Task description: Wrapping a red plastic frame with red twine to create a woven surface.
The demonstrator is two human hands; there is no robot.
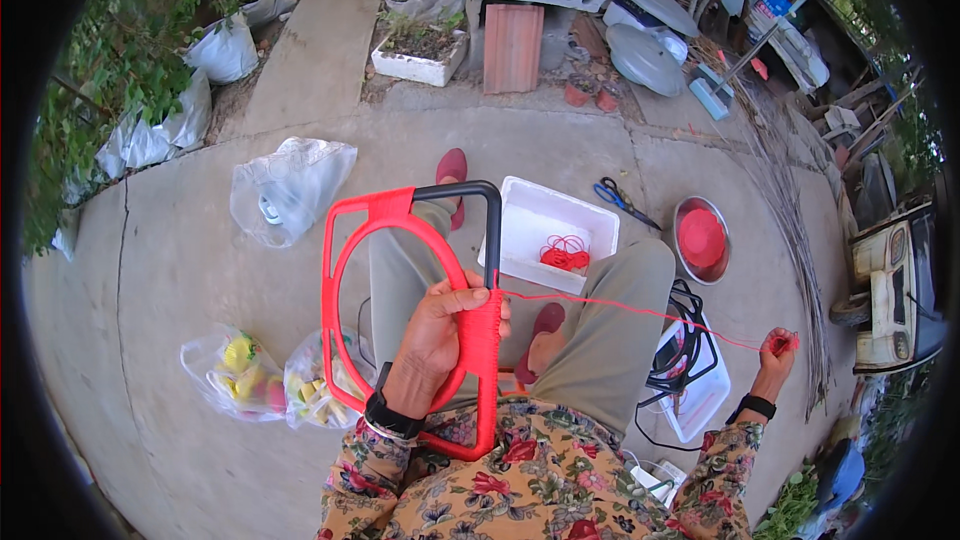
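Presently, I observe the left hand (pixel 438 325) gripping the partly red-wrapped frame (pixel 483 352) above the lap (pixel 600 360); the right hand (pixel 776 355), extended well apart, is closed on red cord (pixel 620 306) running from that frame.

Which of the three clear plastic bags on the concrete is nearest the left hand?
The bag of pale yellow pieces, partly behind the red-wrapped frame. The bright-yellow-filled bag lies left of it; the third bag, farther ahead.

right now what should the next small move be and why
Probably bring the right hand in for another turn round the frame: the left hand grips it, red cord runs from it to the right hand, and one corner is bare black.
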